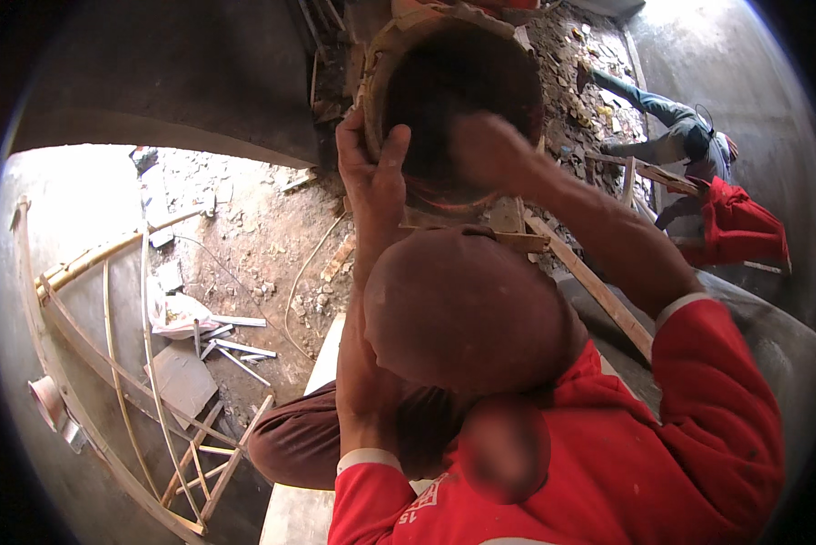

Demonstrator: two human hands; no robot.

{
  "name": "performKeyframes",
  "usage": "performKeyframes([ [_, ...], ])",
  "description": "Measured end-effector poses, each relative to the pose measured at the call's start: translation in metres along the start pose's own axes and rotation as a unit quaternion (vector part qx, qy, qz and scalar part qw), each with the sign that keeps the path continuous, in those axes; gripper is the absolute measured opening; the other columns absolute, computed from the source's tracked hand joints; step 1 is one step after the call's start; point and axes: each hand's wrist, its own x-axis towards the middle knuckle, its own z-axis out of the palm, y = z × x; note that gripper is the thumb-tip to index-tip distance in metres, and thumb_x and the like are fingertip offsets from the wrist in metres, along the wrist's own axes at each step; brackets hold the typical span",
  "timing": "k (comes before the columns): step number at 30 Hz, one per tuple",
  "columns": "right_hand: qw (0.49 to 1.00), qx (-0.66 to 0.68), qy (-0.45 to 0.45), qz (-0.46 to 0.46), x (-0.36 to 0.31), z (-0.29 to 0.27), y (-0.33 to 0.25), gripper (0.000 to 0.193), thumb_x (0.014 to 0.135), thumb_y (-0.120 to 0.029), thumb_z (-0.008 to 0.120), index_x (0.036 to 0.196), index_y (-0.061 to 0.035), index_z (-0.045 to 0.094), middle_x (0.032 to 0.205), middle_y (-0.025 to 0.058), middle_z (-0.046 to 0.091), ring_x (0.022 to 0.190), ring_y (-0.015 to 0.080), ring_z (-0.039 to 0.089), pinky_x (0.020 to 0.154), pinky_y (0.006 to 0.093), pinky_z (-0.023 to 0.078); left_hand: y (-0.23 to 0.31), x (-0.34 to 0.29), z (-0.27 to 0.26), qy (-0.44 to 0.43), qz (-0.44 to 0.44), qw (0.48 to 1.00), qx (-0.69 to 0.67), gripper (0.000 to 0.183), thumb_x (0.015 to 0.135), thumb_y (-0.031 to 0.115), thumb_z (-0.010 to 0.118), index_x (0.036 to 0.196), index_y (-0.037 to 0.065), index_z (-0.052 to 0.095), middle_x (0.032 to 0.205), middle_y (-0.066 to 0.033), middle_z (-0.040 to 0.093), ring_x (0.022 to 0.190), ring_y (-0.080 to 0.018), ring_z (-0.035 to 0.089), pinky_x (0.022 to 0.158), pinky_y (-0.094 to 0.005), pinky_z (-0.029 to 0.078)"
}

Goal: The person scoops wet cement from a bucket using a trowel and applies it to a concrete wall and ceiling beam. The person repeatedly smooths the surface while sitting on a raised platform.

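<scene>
Although near rubble (253,236) and planks (600,289), left hand (376,182) on rim (377,86).

At the far right, another person (671,118) in blue trousers is on rubble (598,109) beside a grey wall (744,68), with bright red cloth (739,222) just near. To the left, a broken-strewn dirt floor (267,236) carries a white plastic bag (185,315), scattered pale strips (244,348) and a flat grey slab (185,377). Slender wooden poles (146,300) stretch across the left, some joined into a frame (229,454) at the near end. A thin cable (290,304) curves over the dirt.
</scene>
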Motion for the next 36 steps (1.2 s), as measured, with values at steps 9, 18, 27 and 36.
performKeyframes([
  [9, 1.000, -0.019, -0.014, -0.001, -0.017, 0.034, 0.034, 0.021, 0.085, -0.016, 0.063, 0.090, 0.0025, 0.072, 0.097, 0.0215, 0.073, 0.089, 0.0365, 0.074, 0.074, 0.0469, 0.060, -0.005, 0.001, 0.001, 0.016, -0.001, 0.994, -0.111, 0.045, 0.094, 0.012, 0.074, 0.132, 0.001, 0.052, 0.124, -0.0090, 0.061, 0.114, -0.0160, 0.056, 0.102, -0.0328, 0.044],
  [18, 0.995, 0.001, 0.090, -0.043, -0.043, 0.001, 0.027, 0.025, 0.085, -0.010, 0.059, 0.106, -0.0011, 0.069, 0.090, 0.0179, 0.072, 0.085, 0.0349, 0.073, 0.071, 0.0470, 0.059, -0.008, 0.002, 0.002, 0.059, 0.014, 0.993, 0.097, 0.049, 0.090, 0.021, 0.080, 0.129, 0.004, 0.057, 0.121, -0.0105, 0.062, 0.113, -0.0201, 0.056, 0.099, -0.0371, 0.045],
  [27, 0.971, 0.166, -0.111, 0.133, -0.049, 0.019, 0.024, 0.025, 0.091, -0.018, 0.067, 0.108, -0.0036, 0.076, 0.119, 0.0187, 0.072, 0.106, 0.0349, 0.071, 0.089, 0.0473, 0.059, -0.004, -0.005, 0.011, 0.020, 0.017, 0.996, -0.085, 0.051, 0.096, 0.014, 0.072, 0.138, 0.004, 0.045, 0.134, -0.0131, 0.055, 0.123, -0.0231, 0.051, 0.112, -0.0411, 0.036],
  [36, 0.975, 0.192, -0.002, 0.116, -0.038, 0.017, 0.019, 0.022, 0.082, -0.015, 0.064, 0.089, 0.0026, 0.076, 0.088, 0.0242, 0.073, 0.087, 0.0377, 0.074, 0.071, 0.0463, 0.061, 0.002, -0.008, 0.021, 0.022, -0.023, 0.998, -0.051, 0.048, 0.098, 0.015, 0.069, 0.138, 0.006, 0.046, 0.136, -0.0113, 0.052, 0.127, -0.0227, 0.049, 0.114, -0.0420, 0.035],
])
